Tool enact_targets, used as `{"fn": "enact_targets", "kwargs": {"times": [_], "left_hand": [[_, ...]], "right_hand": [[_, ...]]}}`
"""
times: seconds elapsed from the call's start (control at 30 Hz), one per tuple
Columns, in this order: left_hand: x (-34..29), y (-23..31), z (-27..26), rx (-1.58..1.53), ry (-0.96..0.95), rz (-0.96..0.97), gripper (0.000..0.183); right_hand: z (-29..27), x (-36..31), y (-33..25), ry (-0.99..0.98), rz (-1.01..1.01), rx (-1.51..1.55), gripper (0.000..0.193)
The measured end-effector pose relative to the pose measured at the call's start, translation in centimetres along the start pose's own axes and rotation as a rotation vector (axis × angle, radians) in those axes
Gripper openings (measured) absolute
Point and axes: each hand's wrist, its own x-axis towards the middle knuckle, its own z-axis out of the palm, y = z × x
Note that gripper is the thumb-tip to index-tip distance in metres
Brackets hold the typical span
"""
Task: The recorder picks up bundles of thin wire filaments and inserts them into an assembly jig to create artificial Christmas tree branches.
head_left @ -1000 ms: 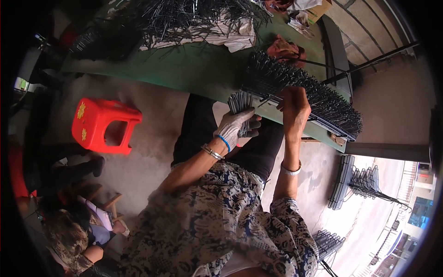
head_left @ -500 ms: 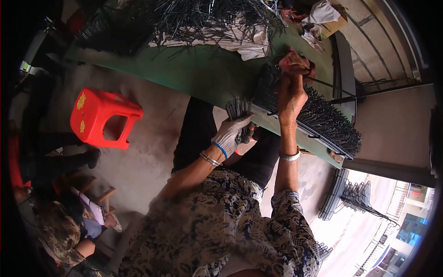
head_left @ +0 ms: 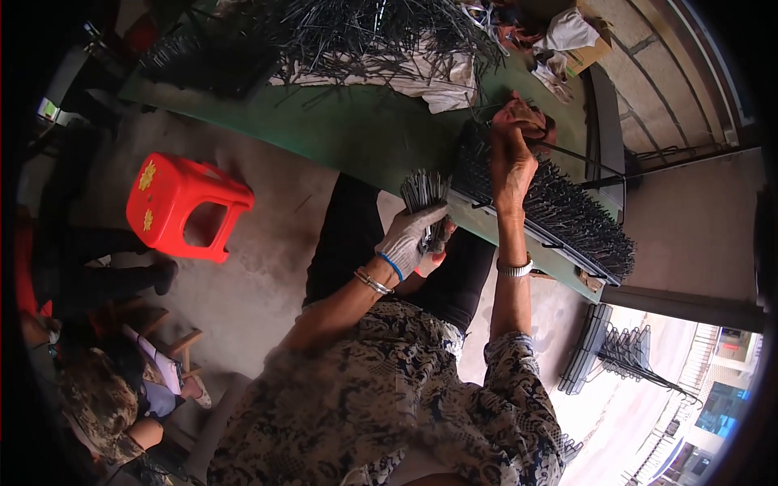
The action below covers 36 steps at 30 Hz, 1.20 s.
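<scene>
Right hand moved farther over rod rack, fingers bunched, contents unclear; left hand still grips rod bundle. Work now seems rack-side.

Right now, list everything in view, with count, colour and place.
table: one, green, top centre
loose rods: many, black, piled on table
cloth: one, pale, beneath them
rag: one, red, upper right
box: one, brown, top right
stool: one, red, left floor
people: count unclear, camouflage clothing, left
wire frames: several, dark, right
rack: one, black, table's right end
bundle: one, grey, centre
left hand: one, pale-gloved, around bundle
right hand: one, bare, by rack
</scene>
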Motion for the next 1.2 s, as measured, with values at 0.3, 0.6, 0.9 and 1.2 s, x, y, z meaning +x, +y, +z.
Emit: {"fn": "enact_targets", "kwargs": {"times": [0.3, 0.6, 0.9, 1.2], "left_hand": [[-0.6, -0.3, 0.7, -0.049, 0.062, 0.023, 0.013], [-1.2, -0.4, 0.9, 0.004, 0.037, 0.063, 0.017], [-1.4, -0.3, 0.6, 0.035, 0.053, 0.074, 0.017], [-1.4, -0.1, 0.7, 0.047, 0.044, 0.115, 0.017]], "right_hand": [[0.3, -0.8, 0.5, -0.062, -0.165, -0.407, 0.009], [-0.3, 0.2, -0.1, -0.117, -0.202, -0.498, 0.011], [-0.1, 0.2, 0.3, -0.194, -0.308, -0.49, 0.011], [0.3, -0.4, 0.6, -0.102, -0.182, -0.56, 0.011]]}}
